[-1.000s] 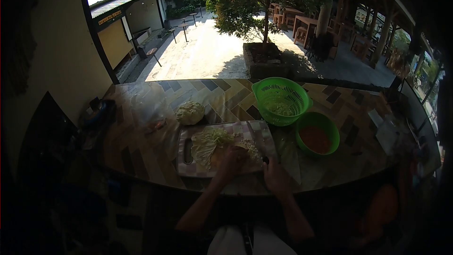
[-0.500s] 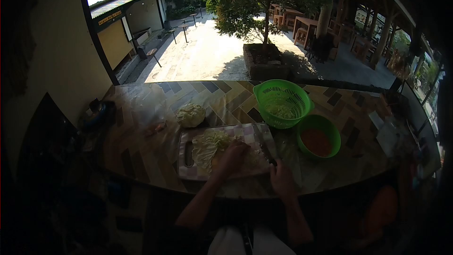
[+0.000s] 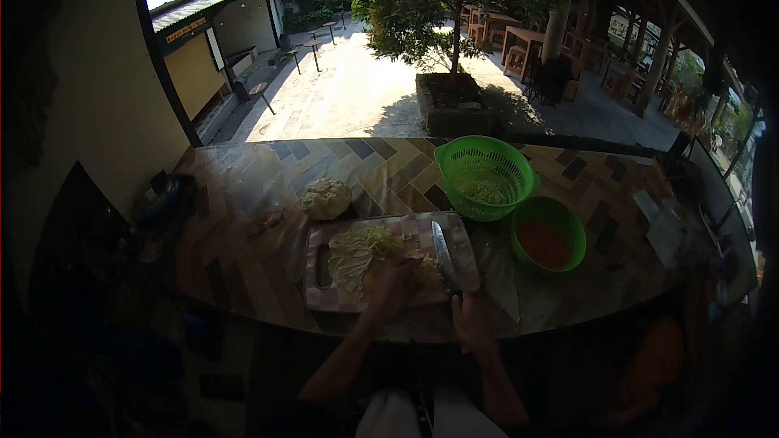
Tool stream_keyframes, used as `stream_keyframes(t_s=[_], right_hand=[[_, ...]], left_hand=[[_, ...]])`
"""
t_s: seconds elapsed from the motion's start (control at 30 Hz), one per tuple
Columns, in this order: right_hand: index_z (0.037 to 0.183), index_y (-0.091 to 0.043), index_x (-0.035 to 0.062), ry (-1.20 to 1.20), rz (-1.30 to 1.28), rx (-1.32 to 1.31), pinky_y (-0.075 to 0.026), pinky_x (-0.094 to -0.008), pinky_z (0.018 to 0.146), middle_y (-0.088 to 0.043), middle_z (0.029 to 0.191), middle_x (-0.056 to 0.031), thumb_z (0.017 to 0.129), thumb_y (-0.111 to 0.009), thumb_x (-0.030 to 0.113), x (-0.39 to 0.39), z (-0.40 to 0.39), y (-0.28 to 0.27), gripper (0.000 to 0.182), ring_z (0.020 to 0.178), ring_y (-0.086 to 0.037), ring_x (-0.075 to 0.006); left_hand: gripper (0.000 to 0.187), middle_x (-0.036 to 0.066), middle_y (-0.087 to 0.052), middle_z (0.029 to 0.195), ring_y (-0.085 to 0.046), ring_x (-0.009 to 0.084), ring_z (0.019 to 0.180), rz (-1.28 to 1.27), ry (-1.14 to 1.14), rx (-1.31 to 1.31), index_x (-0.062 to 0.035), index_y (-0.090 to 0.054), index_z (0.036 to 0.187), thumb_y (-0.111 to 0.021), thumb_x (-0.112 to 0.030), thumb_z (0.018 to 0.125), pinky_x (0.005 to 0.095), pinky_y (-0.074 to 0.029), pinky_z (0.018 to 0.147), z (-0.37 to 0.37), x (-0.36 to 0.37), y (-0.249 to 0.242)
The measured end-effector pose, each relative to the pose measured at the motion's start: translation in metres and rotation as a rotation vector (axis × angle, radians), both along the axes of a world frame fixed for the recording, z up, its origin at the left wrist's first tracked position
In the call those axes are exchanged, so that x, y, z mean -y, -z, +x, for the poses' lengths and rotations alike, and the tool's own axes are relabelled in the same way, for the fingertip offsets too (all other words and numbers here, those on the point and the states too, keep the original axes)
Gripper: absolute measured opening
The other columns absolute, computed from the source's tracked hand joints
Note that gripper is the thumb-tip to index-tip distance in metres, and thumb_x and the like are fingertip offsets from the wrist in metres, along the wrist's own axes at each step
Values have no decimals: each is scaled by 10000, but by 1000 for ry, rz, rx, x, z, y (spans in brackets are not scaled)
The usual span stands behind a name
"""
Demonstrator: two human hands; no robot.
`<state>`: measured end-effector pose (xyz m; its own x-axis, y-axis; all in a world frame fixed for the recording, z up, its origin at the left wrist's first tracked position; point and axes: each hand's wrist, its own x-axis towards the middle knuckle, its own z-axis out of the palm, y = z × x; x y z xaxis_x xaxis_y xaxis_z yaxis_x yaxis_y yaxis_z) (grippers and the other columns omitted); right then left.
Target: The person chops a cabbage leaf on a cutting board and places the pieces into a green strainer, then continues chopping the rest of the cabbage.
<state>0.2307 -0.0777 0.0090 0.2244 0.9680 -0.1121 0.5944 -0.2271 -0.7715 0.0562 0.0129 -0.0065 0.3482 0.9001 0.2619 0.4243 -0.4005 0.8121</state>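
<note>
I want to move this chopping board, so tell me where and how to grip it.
Take the chopping board by the slot, probably best from the left. That long opening in its left end should make a ready handhold. The cabbage leaf lies beside it, not across it, while the knife is towards the right end.

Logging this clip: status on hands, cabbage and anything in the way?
Right hand holding knife over cutting board. Left hand at partly shredded cabbage on board. Cabbage head beyond board, apparently out of the way.
</note>
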Motion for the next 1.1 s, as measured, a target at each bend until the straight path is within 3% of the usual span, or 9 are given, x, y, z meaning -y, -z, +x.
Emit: stream_keyframes(t_s=[0.13, 0.23, 0.33, 0.43, 0.53, 0.77, 1.1], right_hand=[[1091, -536, -79, -22, -22, 6, -455, -529, 844, -609, 989, -330, 1002, -401, 327, -3, -8, 7, 437, 995, -573, -490], [1084, -546, -65, -26, -37, -118, -447, -525, 857, -599, 1004, -337, 1002, -405, 326, -5, -10, 14, 424, 1019, -552, -501], [1059, -558, -37, -19, -4, -106, -487, -488, 756, -638, 873, -260, 1002, -423, 335, -11, -7, 44, 399, 861, -635, -434], [995, -528, 40, 20, -156, -467, -428, -325, 414, -478, 570, -20, 1005, -468, 341, -6, -10, 15, 307, 472, -540, -130], [1011, -525, 61, -4, -113, -460, -415, -301, 397, -463, 575, 0, 1007, -465, 349, -9, -8, 29, 294, 460, -515, -123], [991, -539, 65, -11, -67, -513, -402, -289, 399, -474, 603, 6, 1005, -471, 346, -16, 3, 4, 290, 446, -469, -109], [932, -532, 30, -74, -131, -647, -389, -287, 391, -504, 591, -34, 989, -479, 336, -43, 51, -87, 315, 437, -492, -124]], left_hand=[[331, 153, -651, 1125, -667, 266, 950, 172, -38, -26, -36, -703, 1089, -735, -89, 764, 355, -516, 834, 7, -1, 6], [341, 208, -645, 1112, -634, 338, 1000, 15, -39, 71, -7, -696, 1095, -683, -33, 755, 388, -499, 864, 12, 1, 2], [322, 206, -656, 1085, -644, 332, 985, 16, -60, 96, -21, -706, 1085, -688, -48, 765, 385, -502, 860, 15, 0, 7], [312, 201, -663, 1079, -654, 314, 979, 3, -63, 151, -33, -711, 1084, -686, -34, 773, 368, -510, 850, 15, 2, 1], [306, 182, -675, 1064, -665, 286, 968, 40, -83, 203, -49, -717, 1079, -672, -10, 778, 348, -519, 834, 18, 1, -5], [312, 134, -693, 1046, -681, 251, 924, 41, -105, 239, -66, -723, 1075, -682, 9, 776, 331, -526, 817, 29, -4, -28], [258, 152, -697, 1014, -689, 246, 912, 152, -66, 333, -25, -722, 1026, -684, 21, 775, 327, -545, 798, 66, -40, -83]])
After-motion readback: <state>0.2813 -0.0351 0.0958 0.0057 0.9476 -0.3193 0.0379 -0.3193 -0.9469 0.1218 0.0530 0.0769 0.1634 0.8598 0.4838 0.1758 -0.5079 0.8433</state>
